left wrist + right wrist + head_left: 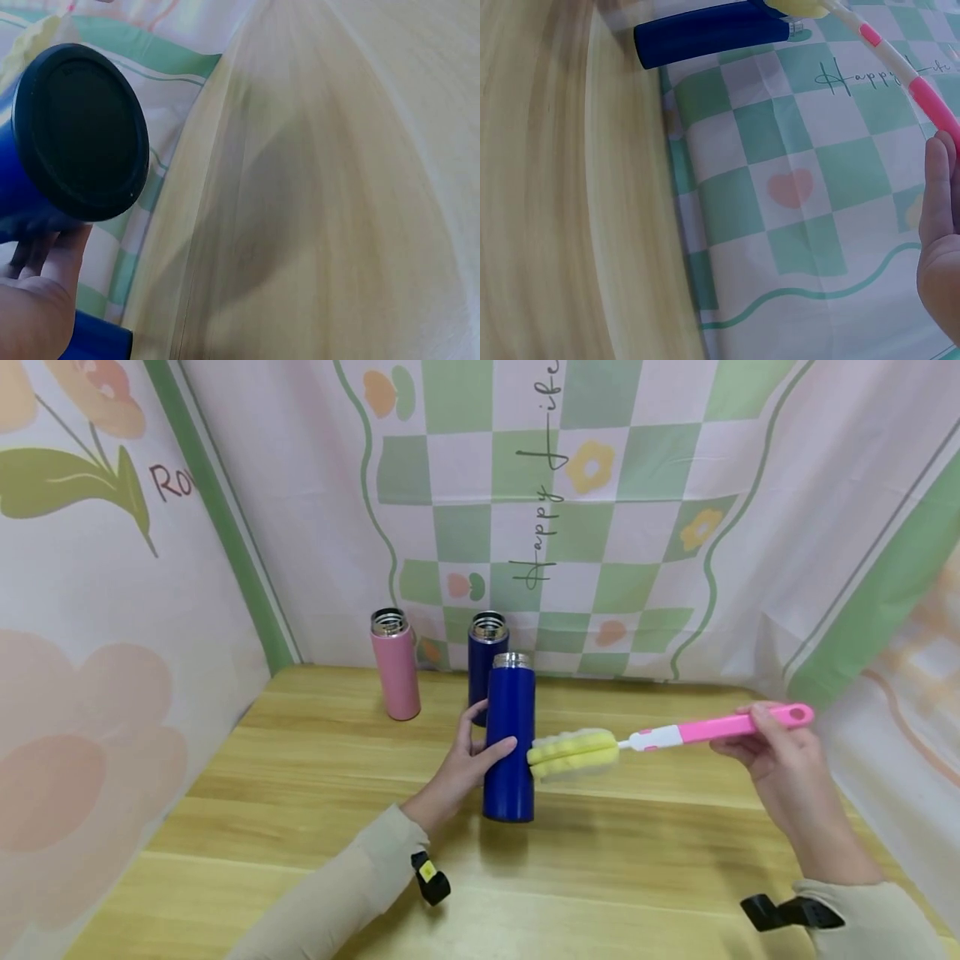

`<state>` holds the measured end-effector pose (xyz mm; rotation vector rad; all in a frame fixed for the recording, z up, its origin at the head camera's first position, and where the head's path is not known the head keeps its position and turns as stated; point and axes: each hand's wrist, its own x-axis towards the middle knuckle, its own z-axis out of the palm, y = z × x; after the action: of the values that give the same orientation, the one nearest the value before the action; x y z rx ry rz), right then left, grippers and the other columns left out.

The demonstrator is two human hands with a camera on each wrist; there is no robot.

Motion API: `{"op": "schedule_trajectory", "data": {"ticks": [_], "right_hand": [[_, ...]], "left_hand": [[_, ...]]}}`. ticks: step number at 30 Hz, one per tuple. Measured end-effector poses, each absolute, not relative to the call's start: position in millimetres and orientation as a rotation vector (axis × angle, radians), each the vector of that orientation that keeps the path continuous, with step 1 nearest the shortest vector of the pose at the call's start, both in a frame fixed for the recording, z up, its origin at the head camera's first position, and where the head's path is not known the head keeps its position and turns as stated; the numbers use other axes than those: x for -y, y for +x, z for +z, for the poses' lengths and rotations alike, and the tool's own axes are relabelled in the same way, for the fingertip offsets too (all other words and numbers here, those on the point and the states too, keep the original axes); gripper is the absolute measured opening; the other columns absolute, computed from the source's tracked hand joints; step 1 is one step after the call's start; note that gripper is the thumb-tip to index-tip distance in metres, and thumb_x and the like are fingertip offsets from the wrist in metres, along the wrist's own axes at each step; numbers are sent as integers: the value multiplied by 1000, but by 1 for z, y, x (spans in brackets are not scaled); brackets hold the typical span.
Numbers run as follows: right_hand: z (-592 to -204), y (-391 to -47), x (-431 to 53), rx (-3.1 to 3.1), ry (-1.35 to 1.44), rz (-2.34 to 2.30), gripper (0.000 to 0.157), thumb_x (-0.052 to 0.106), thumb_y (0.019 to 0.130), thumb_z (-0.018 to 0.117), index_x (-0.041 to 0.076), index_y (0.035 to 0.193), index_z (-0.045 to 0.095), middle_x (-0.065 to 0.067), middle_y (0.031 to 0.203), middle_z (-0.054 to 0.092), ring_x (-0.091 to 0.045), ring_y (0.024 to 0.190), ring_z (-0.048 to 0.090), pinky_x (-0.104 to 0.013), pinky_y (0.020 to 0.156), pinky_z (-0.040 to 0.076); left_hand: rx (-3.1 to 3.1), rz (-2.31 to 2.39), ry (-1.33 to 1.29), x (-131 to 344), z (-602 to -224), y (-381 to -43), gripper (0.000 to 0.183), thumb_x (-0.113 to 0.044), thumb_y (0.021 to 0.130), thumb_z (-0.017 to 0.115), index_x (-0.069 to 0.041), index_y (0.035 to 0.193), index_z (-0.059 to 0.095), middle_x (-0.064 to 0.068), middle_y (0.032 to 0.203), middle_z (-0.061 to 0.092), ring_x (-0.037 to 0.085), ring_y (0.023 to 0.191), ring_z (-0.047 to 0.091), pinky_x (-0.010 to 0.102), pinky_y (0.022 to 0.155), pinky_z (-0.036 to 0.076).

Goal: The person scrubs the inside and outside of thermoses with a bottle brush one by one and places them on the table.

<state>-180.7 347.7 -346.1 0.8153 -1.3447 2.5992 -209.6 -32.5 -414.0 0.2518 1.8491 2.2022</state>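
My left hand (474, 756) grips a tall blue bottle (512, 777) by its side, thumb across the front. The bottle's lidless steel mouth points up, and its black base (82, 131) is lifted off the table in the left wrist view. In my right hand (783, 760) is a bottle brush (716, 727), held by its pink handle. The yellow sponge head (573, 753) points left and overlaps the blue bottle's right side in the head view. In the right wrist view, my right hand (941, 247) shows at the edge, by the handle.
A lidless pink bottle (397, 672) stands upright at the back left of the wooden table (300, 810). Behind the held bottle stands a second, darker blue bottle (481, 668), also lidless and partly hidden. A checked curtain (525, 527) hangs along the table's back edge.
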Motion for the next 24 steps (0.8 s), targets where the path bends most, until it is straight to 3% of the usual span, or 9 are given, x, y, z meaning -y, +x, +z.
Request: {"op": "schedule_trajectory", "data": {"ticks": [11,24], "right_hand": [[-333,-186,-344,1273,759,2567,29,-3,107,33,-15,108,59,-26,97,68,-32,88,72,-39,80,55],[-323,-187,-344,1206,593,2523,23,1,106,41,-16,104,58,-25,95,68,-31,85,71,-36,79,56]], "left_hand": [[-1848,2165,275,33,-414,-209,77,-41,93,70,-40,154,23,14,135,53,31,115,60,51,90,52],[-1900,2035,285,35,-412,-208,72,-46,95,67,-41,155,27,11,140,54,29,121,58,54,98,47]]}}
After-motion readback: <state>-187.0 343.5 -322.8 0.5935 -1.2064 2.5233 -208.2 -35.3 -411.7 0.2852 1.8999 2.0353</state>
